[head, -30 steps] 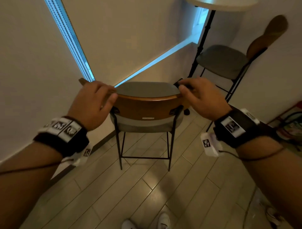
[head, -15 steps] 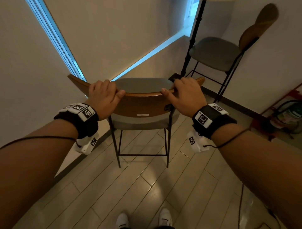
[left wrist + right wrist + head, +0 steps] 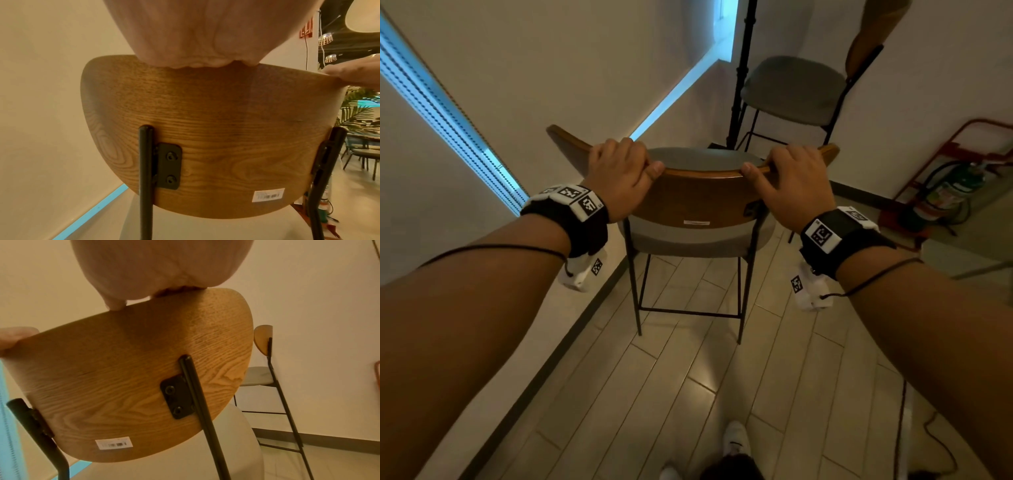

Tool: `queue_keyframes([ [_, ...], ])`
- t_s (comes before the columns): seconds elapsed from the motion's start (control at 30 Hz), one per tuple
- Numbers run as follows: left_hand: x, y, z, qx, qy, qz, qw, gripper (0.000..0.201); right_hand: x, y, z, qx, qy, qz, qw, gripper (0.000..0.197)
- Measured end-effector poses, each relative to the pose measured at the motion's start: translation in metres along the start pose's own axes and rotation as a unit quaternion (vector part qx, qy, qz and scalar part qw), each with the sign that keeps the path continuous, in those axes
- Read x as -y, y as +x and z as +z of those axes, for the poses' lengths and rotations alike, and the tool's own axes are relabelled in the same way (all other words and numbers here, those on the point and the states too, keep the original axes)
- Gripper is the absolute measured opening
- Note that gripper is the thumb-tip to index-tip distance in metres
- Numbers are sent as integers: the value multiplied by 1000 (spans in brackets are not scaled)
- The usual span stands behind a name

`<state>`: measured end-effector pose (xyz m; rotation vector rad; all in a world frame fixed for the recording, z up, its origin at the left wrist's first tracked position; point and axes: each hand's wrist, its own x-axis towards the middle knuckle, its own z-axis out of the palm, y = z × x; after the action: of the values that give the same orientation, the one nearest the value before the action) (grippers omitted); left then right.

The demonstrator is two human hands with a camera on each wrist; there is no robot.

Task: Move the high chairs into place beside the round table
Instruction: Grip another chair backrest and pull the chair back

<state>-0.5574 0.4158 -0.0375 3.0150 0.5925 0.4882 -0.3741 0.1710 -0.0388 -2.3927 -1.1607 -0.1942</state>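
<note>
- Left hand (image 3: 619, 174) clasped over curved wooden backrest (image 3: 698, 202) of near high chair (image 3: 688, 240).
- Right hand (image 3: 791, 185) gripping same backrest.
- Second high chair (image 3: 794, 89) beyond, near black table post (image 3: 743, 68).

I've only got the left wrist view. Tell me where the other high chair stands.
Observer: The other chair stands ahead and to the right, beside the black table post.
Operator: Report the right hand; I see only a fingertip.
Observer: The right hand grips the top of the backrest near its right end, fingers over the edge.
Operator: Now the left hand's fingers; the palm hides them here.
Observer: The left hand curls its fingers over the top near the left end, thumb pointing toward the middle.
</note>
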Motion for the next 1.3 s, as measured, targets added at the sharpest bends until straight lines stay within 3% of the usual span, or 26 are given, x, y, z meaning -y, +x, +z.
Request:
queue_keyframes([
  [0.17, 24, 46, 12, -7, -12, 31, 999, 44, -4, 34, 15, -48, -42, -2, 998, 45],
  [0.33, 48, 97, 26, -14, -29, 58, 998, 36, -11, 70, 30, -40, -24, 22, 999, 40],
  [0.73, 95, 209, 56, 10, -48, 96, 994, 40, -17, 158, 56, -53, -36, 67, 996, 40],
  [1.3, 133, 303, 78, 10, -75, 148, 986, 44, -26, 241, 83, -67, -73, 119, 988, 45],
])
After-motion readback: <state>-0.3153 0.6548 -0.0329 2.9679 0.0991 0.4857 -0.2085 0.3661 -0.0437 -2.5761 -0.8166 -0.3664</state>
